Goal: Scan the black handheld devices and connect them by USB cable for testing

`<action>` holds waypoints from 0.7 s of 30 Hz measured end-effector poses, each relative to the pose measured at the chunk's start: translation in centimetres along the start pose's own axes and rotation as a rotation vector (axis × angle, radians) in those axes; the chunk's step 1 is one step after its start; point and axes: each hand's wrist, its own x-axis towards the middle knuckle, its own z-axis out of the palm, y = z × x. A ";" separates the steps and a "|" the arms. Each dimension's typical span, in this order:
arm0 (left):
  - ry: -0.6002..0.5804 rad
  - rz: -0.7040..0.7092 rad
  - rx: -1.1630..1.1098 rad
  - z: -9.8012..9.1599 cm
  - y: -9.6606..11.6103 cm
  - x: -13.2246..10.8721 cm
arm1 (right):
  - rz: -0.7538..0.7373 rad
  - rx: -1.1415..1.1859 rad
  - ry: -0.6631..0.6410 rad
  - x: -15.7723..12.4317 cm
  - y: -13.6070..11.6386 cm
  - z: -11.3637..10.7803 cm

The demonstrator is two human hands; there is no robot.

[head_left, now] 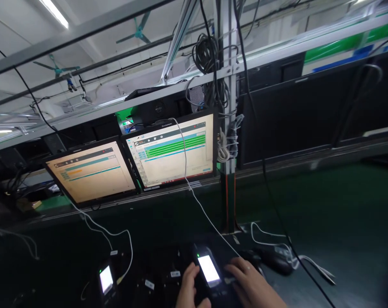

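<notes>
Head view, looking down over a dark bench: the left hand has its fingers curled against the left edge of a black handheld device with a lit white screen, though how firmly they grip it cannot be told. The right hand lies just beside the device's right side, fingers loosely extended and holding nothing that shows. Just past it sits a black computer mouse with a white cable trailing beside it. To the left, a second handheld device also glows. Farther off, two monitors show software windows with green and teal bars, beside an aluminium upright hung with coiled black cables. A ceiling fan turns overhead.
</notes>
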 end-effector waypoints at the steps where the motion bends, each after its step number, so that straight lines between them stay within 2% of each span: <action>1: 0.011 0.026 0.129 0.7 -0.2 0.3 | -0.001 -0.013 0.004 0.0 -0.1 0.1; 4: 0.013 0.059 0.433 2.1 -0.5 0.8 | -0.023 -0.061 -0.026 0.3 -1.0 -0.7; 8: 0.047 0.089 0.597 3.1 -1.4 0.5 | -0.090 -0.111 -0.120 0.9 -2.3 -1.4; 12: 0.057 0.180 0.726 2.8 -2.1 -0.7 | -0.145 -0.191 -0.281 0.8 -2.8 -1.2; 15: 0.096 0.233 0.821 2.2 -1.7 -1.7 | -0.187 -0.248 -0.370 0.6 -2.9 -2.1; 21: 0.216 0.411 0.878 2.0 -1.2 -2.4 | -0.350 -0.268 -0.417 0.9 -2.3 -4.2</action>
